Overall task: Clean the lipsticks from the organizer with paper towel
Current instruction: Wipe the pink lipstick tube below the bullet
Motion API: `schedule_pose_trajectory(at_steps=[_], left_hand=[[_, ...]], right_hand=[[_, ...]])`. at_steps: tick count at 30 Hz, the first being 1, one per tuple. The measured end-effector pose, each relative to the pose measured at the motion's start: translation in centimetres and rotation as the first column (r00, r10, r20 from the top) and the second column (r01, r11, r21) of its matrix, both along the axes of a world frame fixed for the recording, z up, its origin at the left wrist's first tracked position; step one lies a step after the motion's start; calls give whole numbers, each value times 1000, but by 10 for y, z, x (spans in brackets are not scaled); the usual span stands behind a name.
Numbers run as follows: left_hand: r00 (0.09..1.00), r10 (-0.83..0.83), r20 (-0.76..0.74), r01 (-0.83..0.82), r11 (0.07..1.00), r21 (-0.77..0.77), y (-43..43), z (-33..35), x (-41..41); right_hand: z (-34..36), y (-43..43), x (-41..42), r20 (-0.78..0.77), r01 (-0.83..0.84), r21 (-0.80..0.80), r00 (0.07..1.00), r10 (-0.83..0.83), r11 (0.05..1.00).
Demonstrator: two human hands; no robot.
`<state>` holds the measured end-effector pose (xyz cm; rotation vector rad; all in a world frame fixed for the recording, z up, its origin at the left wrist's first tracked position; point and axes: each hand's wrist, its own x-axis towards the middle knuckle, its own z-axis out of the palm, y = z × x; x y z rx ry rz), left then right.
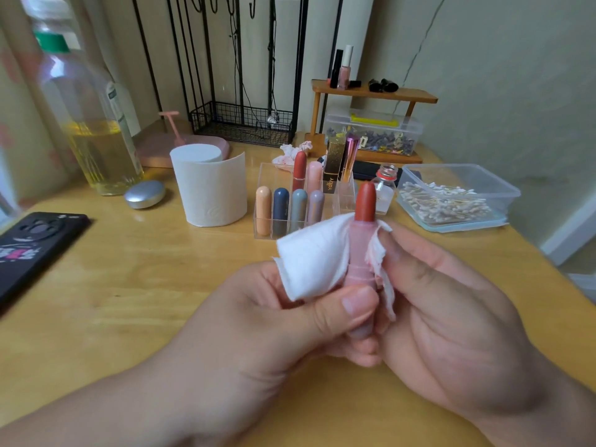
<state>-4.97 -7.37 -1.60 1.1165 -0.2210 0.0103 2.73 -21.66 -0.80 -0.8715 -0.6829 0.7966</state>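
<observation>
A lipstick [364, 240] with a pink body and rust-red cap stands upright between both hands, above the table's middle. My left hand [274, 324] grips its lower body, thumb across the front. A white piece of paper towel [317, 259] is wrapped around the body, and my right hand [451, 311] pinches the towel against the lipstick's right side. Behind stands the clear organizer [267, 233] holding several more lipsticks, among them an orange one [263, 209] and a navy one [281, 209]. A paper towel roll [209, 188] stands to its left.
A black phone [35, 246] lies at the left edge, near a silver compact [145, 194] and an oil bottle [93, 124]. A tub of cotton swabs [451, 201] sits on the right, a small glass bottle [383, 188] beside it. A wooden shelf [374, 91] and wire rack [242, 124] stand behind.
</observation>
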Motion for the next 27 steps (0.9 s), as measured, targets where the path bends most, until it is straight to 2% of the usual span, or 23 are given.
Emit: schedule_pose_trajectory(at_steps=[5, 12, 15, 21, 27], left_hand=[[995, 68, 74, -78, 985, 152, -2, 1, 0], [986, -161, -54, 158, 986, -62, 3, -1, 0], [977, -209, -27, 206, 975, -82, 3, -1, 1], [995, -92, -33, 94, 993, 67, 4, -4, 2], [998, 8, 60, -18, 986, 169, 3, -3, 3]], right_hand=[[0, 2, -3, -3, -27, 12, 1000, 27, 1000], [7, -7, -2, -6, -17, 1, 1000, 17, 1000], [6, -9, 0, -4, 8, 2, 1000, -8, 1000], [3, -6, 1, -5, -10, -24, 1000, 10, 1000], [3, -2, -2, 2, -28, 23, 1000, 28, 999]])
